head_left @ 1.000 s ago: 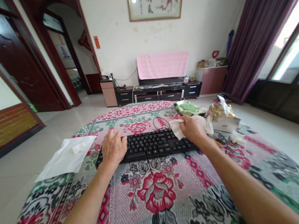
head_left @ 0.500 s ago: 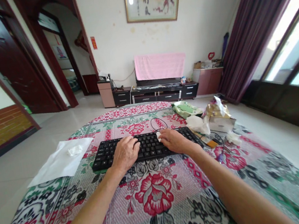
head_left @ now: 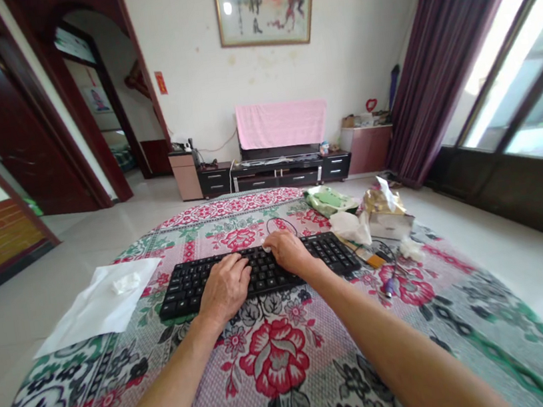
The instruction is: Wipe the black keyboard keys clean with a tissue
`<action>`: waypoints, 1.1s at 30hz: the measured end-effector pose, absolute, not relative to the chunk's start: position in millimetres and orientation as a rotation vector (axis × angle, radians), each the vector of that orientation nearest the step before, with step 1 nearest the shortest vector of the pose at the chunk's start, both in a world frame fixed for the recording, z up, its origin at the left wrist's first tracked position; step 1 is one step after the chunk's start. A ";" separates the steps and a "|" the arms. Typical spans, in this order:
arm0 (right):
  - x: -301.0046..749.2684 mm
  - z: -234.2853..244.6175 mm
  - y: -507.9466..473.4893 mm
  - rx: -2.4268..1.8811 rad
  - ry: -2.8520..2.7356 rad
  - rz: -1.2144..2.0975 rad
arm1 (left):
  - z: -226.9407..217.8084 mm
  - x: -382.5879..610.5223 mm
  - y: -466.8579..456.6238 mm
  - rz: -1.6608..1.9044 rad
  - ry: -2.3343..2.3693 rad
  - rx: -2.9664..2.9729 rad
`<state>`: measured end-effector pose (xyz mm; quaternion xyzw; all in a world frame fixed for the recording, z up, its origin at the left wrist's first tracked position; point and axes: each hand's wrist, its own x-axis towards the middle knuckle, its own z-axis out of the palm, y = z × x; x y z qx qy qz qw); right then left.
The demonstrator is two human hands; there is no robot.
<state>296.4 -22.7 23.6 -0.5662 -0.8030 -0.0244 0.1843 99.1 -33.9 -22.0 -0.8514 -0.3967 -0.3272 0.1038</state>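
On floral tablecloth, keyboard: left hand flat, fingers unclenched; right hand fingers clamped on wipe (tiled room).

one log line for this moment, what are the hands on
left hand: flat on keyboard | right hand: white wad pinched on upper keys | surface: floral cloth

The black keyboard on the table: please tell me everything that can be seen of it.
The black keyboard looks like matt plastic, with rows of white-lettered keys. It lies flat on the flowered tablecloth, its long side across the view. The left hand rests on its near middle; the right hand presses a small white wad onto its far rows. A dark cable loop lies behind it.
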 end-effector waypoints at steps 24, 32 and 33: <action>344.6 15.6 -25.7 -1.737 -2.120 -0.080 | -22.5 99.8 -35.0 -0.909 -1.164 -2.464; 376.6 18.5 -27.4 -1.920 -1.936 -0.115 | -23.6 100.1 -34.4 -0.916 -1.158 -2.481; 376.1 18.2 -27.6 -1.910 -1.945 -0.119 | -23.7 100.2 -34.4 -0.922 -1.156 -2.478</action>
